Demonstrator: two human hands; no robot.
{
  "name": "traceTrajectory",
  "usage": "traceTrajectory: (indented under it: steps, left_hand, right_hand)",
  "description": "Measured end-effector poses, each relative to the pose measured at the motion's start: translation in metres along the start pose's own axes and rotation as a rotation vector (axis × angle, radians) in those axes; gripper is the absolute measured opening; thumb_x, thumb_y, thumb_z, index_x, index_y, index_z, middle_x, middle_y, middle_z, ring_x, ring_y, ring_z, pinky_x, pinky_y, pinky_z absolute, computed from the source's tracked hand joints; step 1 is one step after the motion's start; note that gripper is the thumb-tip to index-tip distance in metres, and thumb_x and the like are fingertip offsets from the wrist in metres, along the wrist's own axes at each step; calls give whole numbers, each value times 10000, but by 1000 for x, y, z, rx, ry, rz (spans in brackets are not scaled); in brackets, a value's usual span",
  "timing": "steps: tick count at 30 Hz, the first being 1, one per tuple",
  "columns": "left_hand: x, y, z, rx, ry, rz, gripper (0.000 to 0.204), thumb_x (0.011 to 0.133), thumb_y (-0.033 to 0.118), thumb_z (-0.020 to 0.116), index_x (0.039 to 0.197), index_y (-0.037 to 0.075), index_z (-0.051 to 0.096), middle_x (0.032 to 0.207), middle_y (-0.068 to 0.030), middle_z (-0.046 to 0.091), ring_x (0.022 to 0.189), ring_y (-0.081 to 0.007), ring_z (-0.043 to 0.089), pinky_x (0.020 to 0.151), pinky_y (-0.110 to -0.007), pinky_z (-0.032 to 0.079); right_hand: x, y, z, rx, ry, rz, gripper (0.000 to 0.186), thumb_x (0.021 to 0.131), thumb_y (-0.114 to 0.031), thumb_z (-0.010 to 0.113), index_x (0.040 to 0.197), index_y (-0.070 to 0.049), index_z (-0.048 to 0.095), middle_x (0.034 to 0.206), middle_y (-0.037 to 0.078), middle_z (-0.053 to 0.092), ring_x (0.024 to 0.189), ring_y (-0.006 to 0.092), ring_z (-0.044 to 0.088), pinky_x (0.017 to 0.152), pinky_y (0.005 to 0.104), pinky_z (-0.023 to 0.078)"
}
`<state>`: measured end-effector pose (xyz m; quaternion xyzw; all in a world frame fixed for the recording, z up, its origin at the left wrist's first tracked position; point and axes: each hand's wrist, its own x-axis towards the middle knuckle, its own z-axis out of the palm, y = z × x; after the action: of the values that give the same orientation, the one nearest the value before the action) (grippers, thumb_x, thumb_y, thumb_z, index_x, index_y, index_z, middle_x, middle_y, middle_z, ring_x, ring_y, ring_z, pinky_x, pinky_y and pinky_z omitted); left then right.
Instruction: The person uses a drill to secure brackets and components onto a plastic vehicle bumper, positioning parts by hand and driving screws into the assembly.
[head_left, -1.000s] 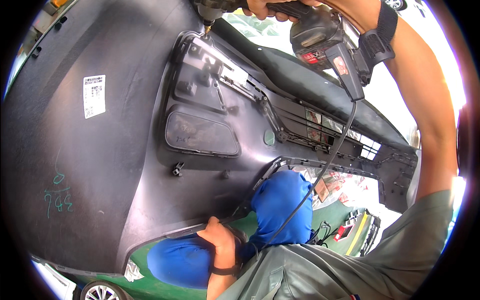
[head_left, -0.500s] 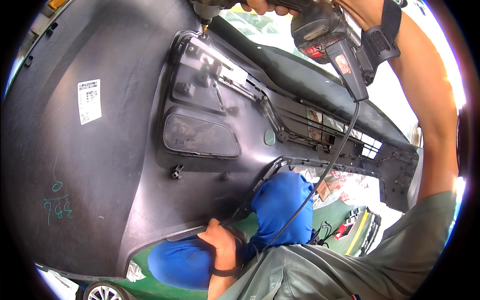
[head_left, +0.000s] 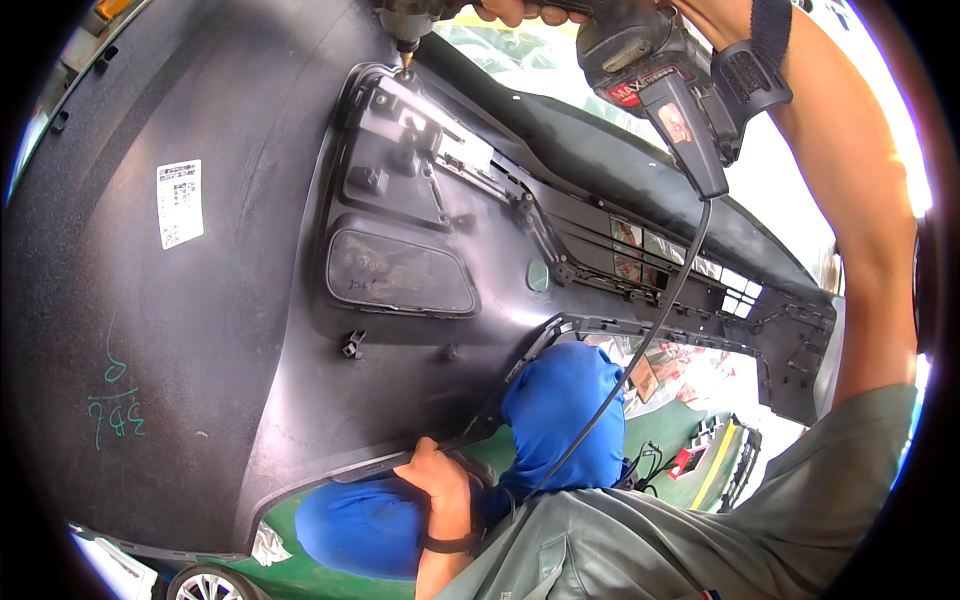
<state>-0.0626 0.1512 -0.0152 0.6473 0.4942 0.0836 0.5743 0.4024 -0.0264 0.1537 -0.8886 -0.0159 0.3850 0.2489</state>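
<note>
A large black plastic car bumper cover [head_left: 230,330] lies with its inner side toward me. At the top edge of the view my right hand [head_left: 530,12] is closed around a black power driver [head_left: 625,50], partly cut off by the frame. The driver's bit [head_left: 406,58] meets the upper corner of a raised trim section [head_left: 410,130] on the bumper cover; any screw there is too small to make out. Low in the view, my left hand [head_left: 437,470] is closed on the bumper cover's near rim, its fingertips partly hidden.
A black cable [head_left: 655,335] runs from the driver down past my body. Rounded blue cloth-covered shapes [head_left: 565,420] sit beneath the bumper cover's near edge. A car wheel [head_left: 210,582] shows lower left, and other parts [head_left: 745,465] lie on the green floor at right.
The driver has shifted slightly left and tilted a little, its bit staying at the same corner. My left hand and the bumper cover look unmoved.
</note>
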Motion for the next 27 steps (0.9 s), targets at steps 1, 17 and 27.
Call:
traceTrajectory:
  steps: [1, 17, 27]
  left_hand:
    - [0, 0, 0, -9, -9, -8, 107, 672, -111, 492, 746, -44, 531, 812, -33, 555, 698, -175, 504, 684, -286, 457]
    - [-2, 8, -1, 93, -16, -98, 175, 670, -133, 475, 802, -32, 527, 873, -35, 540, 755, -169, 495, 737, -262, 442]
    - [-1, -7, -5, -49, 13, -101, 186, 668, -133, 479, 813, -35, 542, 882, -39, 555, 750, -180, 515, 724, -277, 453]
  right_hand:
    - [-1, 0, 0, 4, 3, -7, 71, 718, -64, 623, 656, -68, 588, 581, 46, 494, 497, 163, 462, 470, 342, 361]
    - [-37, 10, -7, 212, 13, -359, 76, 753, -102, 641, 686, -78, 615, 615, -5, 501, 566, 118, 457, 532, 301, 359]
    - [-53, 4, -3, 236, 30, -323, 75, 774, -113, 639, 717, -65, 628, 645, -15, 517, 595, 104, 463, 550, 282, 364]
